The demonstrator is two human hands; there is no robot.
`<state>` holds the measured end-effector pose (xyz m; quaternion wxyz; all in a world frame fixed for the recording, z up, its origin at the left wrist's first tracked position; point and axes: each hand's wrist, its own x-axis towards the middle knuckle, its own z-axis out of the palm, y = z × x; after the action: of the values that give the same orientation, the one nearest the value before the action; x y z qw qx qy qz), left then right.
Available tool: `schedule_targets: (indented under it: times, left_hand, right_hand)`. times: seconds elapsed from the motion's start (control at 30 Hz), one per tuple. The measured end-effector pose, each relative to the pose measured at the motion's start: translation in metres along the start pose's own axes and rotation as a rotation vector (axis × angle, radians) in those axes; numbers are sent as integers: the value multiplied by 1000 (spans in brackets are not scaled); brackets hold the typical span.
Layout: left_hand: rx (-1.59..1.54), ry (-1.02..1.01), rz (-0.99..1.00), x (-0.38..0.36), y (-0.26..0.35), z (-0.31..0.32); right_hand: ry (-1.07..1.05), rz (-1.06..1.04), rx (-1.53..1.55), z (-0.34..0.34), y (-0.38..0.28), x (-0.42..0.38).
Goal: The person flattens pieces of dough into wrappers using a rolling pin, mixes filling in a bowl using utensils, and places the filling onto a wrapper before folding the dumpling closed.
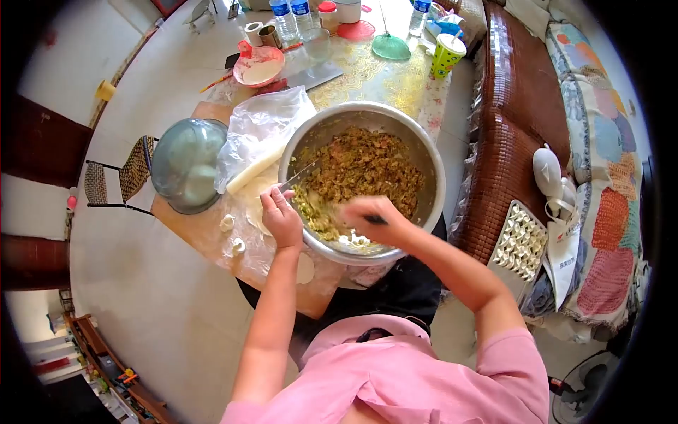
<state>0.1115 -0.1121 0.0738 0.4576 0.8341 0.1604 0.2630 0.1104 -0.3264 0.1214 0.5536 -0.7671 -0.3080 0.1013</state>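
A large metal bowl (438, 187) in front of me holds brown minced filling (374, 162), with chopped green bits nearer to me. My left hand (281, 218) is closed at the bowl's left rim around a thin metal utensil (299, 175), whose far end reaches over the filling. Over the near side of the bowl, my right hand (374, 215) grips a black-handled utensil (376, 220); its working end is smeared by motion. Left of the bowl lie a pale cylindrical roll (254, 167), a crumpled plastic bag (265, 116) and small dough pieces (238, 246).
A glass bowl-shaped cover (187, 166) sits at the board's (185, 227) left edge. Farther back are a red bowl of flour (258, 67), water bottles (284, 21) and a green cup (447, 55). On the right, a tray of dumplings (520, 240) rests by the brown sofa (508, 134).
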Motion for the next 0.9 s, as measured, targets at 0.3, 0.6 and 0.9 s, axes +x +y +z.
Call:
schedule_targets:
  times: [0.3,0.6,0.9]
  left_hand:
    - [-37,-28,-48,-2,2,-1]
    - [-432,-312,-309,-54,15,-52]
    - [-619,-568,-400,-68,2,-59]
  right_hand:
    - [658,347,-55,-60,20,-40]
    - [632,195,-250,-56,44,-18]
    - [-557,53,-149,-87,-37,-17]
